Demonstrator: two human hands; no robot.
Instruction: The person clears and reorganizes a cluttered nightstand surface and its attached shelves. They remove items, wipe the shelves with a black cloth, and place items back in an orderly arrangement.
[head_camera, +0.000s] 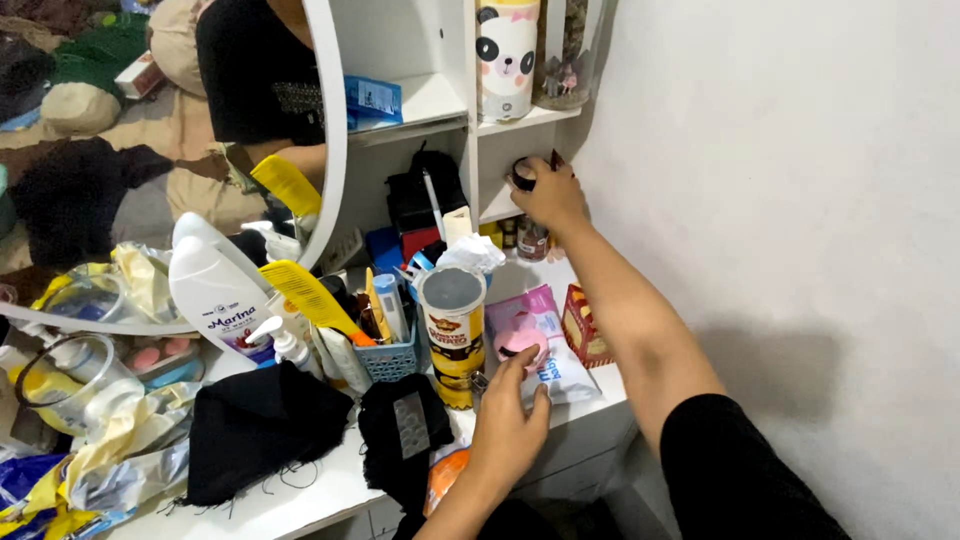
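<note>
Right hand closes around a small dark round jar on the white shelf. Left hand pinches the soft pink-and-white plastic pouch, likely light and slippery; hold its edge.

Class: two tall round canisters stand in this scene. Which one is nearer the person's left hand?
The yellow canister with the grey lid, standing on the desk right beside the left hand. The panda canister stands high on the top shelf, far above.
</note>
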